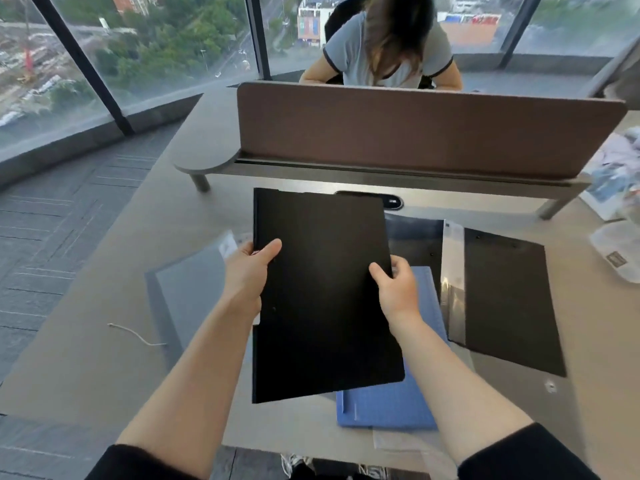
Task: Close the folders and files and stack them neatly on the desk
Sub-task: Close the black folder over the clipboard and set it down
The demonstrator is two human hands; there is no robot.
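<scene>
A closed black folder (pixel 322 292) is held above the desk (pixel 104 341), tilted slightly. My left hand (pixel 247 271) grips its left edge with the thumb on top. My right hand (pixel 394 285) grips its right edge. Under it lies a blue folder (pixel 391 403), partly hidden. A grey translucent folder (pixel 187 292) lies flat to the left. To the right a black folder (pixel 509 303) lies on the desk with a clear plastic sleeve (pixel 453 275) along its left side.
A brown divider panel (pixel 415 133) on a low shelf stands across the back of the desk, with a person seated behind it. Plastic bags and papers (pixel 616 209) pile at the right. A short white string (pixel 135 336) lies at the left. Glass windows stand at the left.
</scene>
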